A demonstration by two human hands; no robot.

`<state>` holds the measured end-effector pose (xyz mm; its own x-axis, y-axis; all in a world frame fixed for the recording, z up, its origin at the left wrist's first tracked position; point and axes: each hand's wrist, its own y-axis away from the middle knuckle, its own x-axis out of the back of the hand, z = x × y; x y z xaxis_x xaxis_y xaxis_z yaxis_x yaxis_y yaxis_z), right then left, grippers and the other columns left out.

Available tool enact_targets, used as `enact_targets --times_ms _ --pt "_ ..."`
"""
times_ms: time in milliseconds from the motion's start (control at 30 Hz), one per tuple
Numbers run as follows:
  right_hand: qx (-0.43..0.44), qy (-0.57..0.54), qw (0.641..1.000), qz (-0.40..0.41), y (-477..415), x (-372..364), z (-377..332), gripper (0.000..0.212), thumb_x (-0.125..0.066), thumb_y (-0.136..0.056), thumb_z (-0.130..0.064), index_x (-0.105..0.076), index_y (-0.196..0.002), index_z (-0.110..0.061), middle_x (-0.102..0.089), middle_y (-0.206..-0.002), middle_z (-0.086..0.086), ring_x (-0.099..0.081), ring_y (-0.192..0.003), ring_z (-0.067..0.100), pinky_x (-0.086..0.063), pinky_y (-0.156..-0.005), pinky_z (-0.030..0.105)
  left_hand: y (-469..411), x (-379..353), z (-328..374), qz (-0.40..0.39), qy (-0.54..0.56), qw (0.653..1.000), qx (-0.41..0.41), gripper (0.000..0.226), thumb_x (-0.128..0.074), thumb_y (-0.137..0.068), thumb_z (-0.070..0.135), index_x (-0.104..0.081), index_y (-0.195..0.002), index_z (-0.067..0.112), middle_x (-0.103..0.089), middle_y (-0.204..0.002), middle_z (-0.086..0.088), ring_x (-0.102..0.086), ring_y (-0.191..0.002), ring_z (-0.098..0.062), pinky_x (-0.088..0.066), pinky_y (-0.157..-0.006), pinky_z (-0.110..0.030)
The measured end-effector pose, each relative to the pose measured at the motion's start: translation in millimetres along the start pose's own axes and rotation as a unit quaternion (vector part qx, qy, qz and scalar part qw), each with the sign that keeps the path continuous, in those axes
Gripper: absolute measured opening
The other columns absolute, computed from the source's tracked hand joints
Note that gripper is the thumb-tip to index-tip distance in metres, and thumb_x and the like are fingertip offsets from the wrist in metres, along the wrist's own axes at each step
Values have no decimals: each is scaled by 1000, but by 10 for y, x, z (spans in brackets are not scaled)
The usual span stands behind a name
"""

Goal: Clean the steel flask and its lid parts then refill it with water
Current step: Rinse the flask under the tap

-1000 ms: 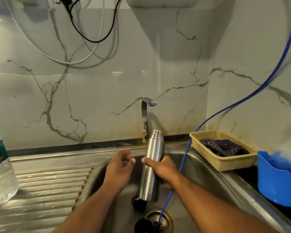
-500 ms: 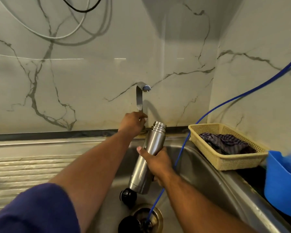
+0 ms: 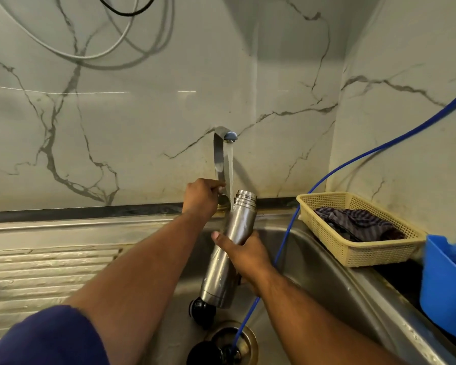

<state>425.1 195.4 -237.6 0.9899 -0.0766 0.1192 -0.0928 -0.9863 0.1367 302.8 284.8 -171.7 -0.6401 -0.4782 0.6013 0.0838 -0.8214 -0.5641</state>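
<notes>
A tall steel flask [image 3: 237, 225] without its lid leans over the sink [image 3: 327, 262], its open threaded mouth up near the tap. My right hand [image 3: 244, 255] grips the flask around its middle. My left hand [image 3: 202, 197] holds the knob at the base of the chrome tap [image 3: 219, 154]. A stream of water falls from the spout and lands on the flask's shoulder just left of the mouth. Two black lid parts lie in the basin: one [image 3: 202, 309] beside the flask's base, another [image 3: 208, 353] by the drain.
A thin blue hose [image 3: 358, 156] runs from the upper right down into the brass-rimmed drain [image 3: 250, 335]. A tan plastic basket [image 3: 363, 252] holding a dark cloth sits on the right rim, with a blue tub [image 3: 442, 293] beside it. A ribbed draining board [image 3: 50, 272] lies left.
My left hand went from beside the flask up to the tap's knob. Water now runs from the spout, where none ran before. The flask has tilted toward the stream.
</notes>
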Motion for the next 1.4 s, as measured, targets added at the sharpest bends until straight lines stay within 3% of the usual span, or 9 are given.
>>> enact_targets --times_ms 467,800,933,1000,1067,1133,1200,1300,1400 --pt "7 6 1000 -19 -5 -35 36 79 -88 -70 -53 -47 -131 -25 -66 -118 1 -68 -100 23 -60 -84 51 -36 60 13 -60 -43 997 0 34 -55 -102 8 -71 -128 23 -74 -120 -2 -67 -102 -18 -45 -84 -20" --pt "16 19 999 -27 3 -22 46 79 -88 -71 -50 -45 -132 -25 -65 -121 3 -68 -101 24 -60 -84 50 63 98 93 -72 -45 996 5 34 -48 -106 17 -66 -134 26 -72 -122 -7 -61 -98 -19 -41 -80 -25" --pt "50 16 999 -7 11 -47 19 90 -87 -54 -62 -51 -128 -27 -70 -114 -1 -71 -97 21 -62 -83 50 235 132 161 -94 41 994 42 43 -48 -105 11 -54 -146 21 -64 -137 -10 -59 -124 -27 -41 -93 -23" --pt "56 -3 998 -4 4 -55 -10 93 -83 -48 -66 -54 -129 -30 -72 -112 -1 -73 -94 21 -63 -80 49 397 212 191 -99 75 988 87 41 -48 -105 16 -52 -146 18 -64 -136 -11 -58 -126 -28 -42 -96 -25" --pt "43 -30 998 -21 47 -50 -68 81 -85 -61 -60 -56 -129 -25 -73 -112 2 -73 -94 22 -63 -78 45 596 352 188 -117 81 981 130 32 -46 -107 29 -63 -130 15 -69 -120 -12 -63 -115 -30 -46 -99 -30" --pt "47 -12 999 -25 91 -25 -104 66 -84 -75 -52 -58 -127 -20 -72 -112 5 -72 -92 20 -61 -70 34 842 570 185 -176 130 960 177 46 -37 -107 48 -68 -113 14 -68 -107 -10 -63 -106 -29 -50 -100 -40" --pt "74 17 997 -9 130 -10 -128 67 -85 -75 -51 -58 -127 -20 -72 -114 3 -71 -93 16 -59 -70 30 1094 810 212 -275 172 916 234 60 -30 -102 64 -66 -121 19 -67 -113 -5 -63 -106 -24 -50 -93 -39" --pt "74 4 997 -16 230 -3 -198 69 -86 -75 -49 -53 -130 -21 -69 -120 4 -69 -93 14 -57 -69 28 1385 886 55 -366 153 887 235 50 -50 -93 69 -51 -128 32 -62 -117 3 -62 -102 -17 -55 -88 -41" --pt "87 -18 996 -20 302 20 -262 83 -85 -79 -42 -35 -143 -27 -63 -128 4 -66 -94 14 -55 -69 29 1504 732 -167 -365 73 907 197 75 -82 -77 54 -44 -136 28 -59 -114 7 -62 -100 -11 -58 -80 -29"
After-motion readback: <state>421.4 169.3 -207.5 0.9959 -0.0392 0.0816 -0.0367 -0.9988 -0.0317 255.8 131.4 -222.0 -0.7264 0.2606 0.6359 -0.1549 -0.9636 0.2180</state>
